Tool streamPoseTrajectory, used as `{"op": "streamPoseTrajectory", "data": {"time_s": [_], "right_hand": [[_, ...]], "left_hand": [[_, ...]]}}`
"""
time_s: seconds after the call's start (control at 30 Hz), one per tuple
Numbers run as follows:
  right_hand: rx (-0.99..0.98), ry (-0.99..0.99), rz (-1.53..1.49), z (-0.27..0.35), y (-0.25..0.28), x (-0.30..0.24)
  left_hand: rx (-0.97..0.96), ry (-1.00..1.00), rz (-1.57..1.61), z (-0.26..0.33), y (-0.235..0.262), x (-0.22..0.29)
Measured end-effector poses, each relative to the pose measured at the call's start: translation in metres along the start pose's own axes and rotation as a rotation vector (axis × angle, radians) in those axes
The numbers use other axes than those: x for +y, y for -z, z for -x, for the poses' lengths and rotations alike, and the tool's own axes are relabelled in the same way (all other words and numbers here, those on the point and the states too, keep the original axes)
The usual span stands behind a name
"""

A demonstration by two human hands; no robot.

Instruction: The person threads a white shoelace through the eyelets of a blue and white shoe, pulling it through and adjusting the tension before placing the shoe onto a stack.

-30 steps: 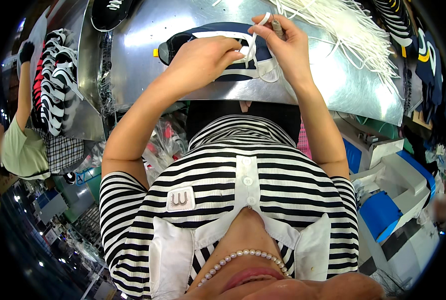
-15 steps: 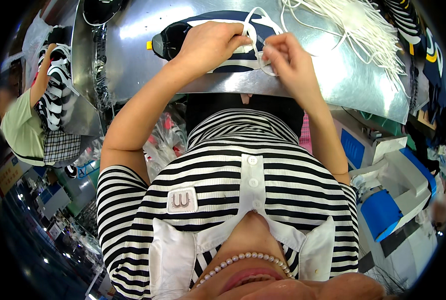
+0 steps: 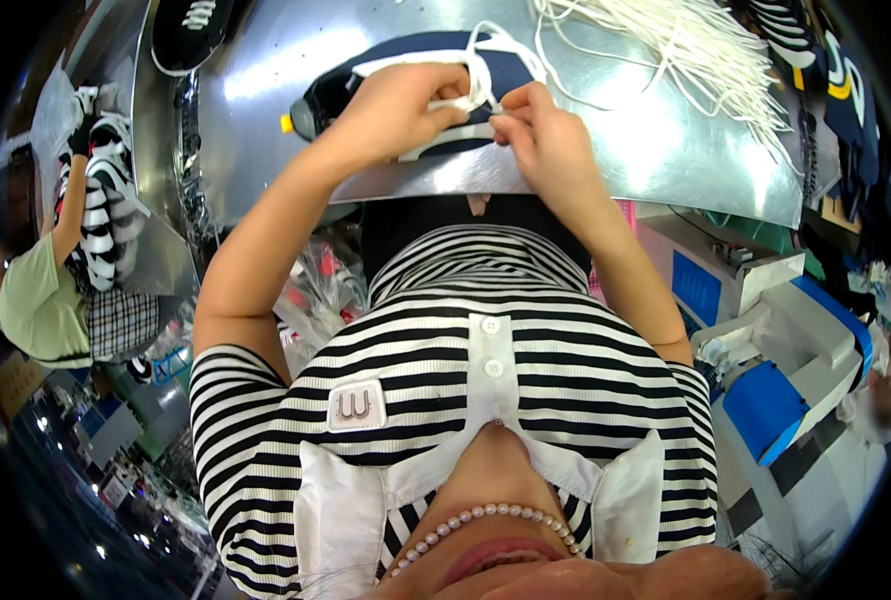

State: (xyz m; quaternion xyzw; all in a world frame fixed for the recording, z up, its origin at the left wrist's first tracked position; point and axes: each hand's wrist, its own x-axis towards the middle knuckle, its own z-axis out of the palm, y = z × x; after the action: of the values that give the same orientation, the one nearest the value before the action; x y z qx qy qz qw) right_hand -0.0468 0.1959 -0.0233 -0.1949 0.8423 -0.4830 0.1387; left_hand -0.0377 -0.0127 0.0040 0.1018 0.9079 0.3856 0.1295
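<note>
- The right hand (image 3: 548, 138) has thumb and forefinger nearly together, pinching a thin white cord-like lace (image 3: 487, 90).
- The left hand (image 3: 401, 108) has thumb and forefinger bent around white material just beside the lace; how firmly they close, I cannot tell.
- Under both hands, near the front edge of the shiny metal tabletop (image 3: 656, 165), lies a navy-and-white shoe upper (image 3: 511, 72), the lace looping above it.
- A small yellow tab (image 3: 287, 123) sticks out at the upper's left end.
- Beyond the right hand spreads a heap of loose white laces (image 3: 691, 55).
- At the far left corner sits a black shoe with white lacing (image 3: 191, 35).
- Farther left, a co-worker in a pale green top (image 3: 41, 305) reaches toward stacked black-and-white shoe pieces (image 3: 101, 225).
- Right of the person stands a grey-and-blue machine (image 3: 766, 410).
</note>
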Motion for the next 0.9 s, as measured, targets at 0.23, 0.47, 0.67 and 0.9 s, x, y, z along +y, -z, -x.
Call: {"op": "streamPoseTrajectory", "data": {"time_s": [0.23,0.47,0.67,0.9], "right_hand": [[0.174,0.183,0.283,-0.002,-0.015,0.024],[-0.111,0.197,0.256,-0.004,-0.009,-0.006],[0.143,0.057,-0.461,-0.013,0.088,0.024],[-0.197,-0.046,-0.755,-0.044,0.045,0.011]], "left_hand": [[0.154,-0.189,-0.188,-0.015,-0.027,0.027],[0.189,-0.305,-0.221,0.031,0.003,-0.008],[0.313,-0.616,-0.528,0.059,0.016,0.020],[0.252,-0.597,-0.515,0.045,0.016,0.011]]}}
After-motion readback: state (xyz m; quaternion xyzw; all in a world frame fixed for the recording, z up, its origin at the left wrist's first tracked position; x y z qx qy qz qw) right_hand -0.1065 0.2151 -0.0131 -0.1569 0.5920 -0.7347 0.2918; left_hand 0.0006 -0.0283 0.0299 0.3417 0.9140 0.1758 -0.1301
